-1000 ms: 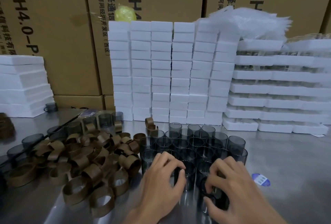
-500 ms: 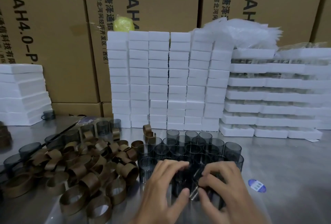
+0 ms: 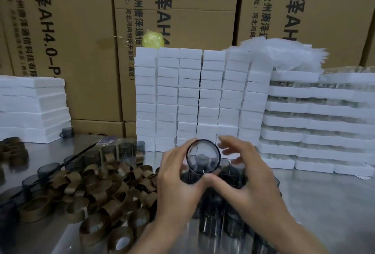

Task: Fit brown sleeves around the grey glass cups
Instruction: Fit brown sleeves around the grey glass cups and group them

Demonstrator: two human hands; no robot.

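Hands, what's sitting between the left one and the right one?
A grey cup, seen end-on in the head view. The left hand grips it; the right hand is spread beside it, thumb just below.

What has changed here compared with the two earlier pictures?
The left hand has lifted one grey glass cup out of the cluster on the table and tipped its mouth toward the camera; the right hand rose with it, fingers spread beside it. The brown sleeves and foam stacks stayed put.

Printed cardboard boxes (image 3: 67,40) behind steel table (image 3: 324,203)
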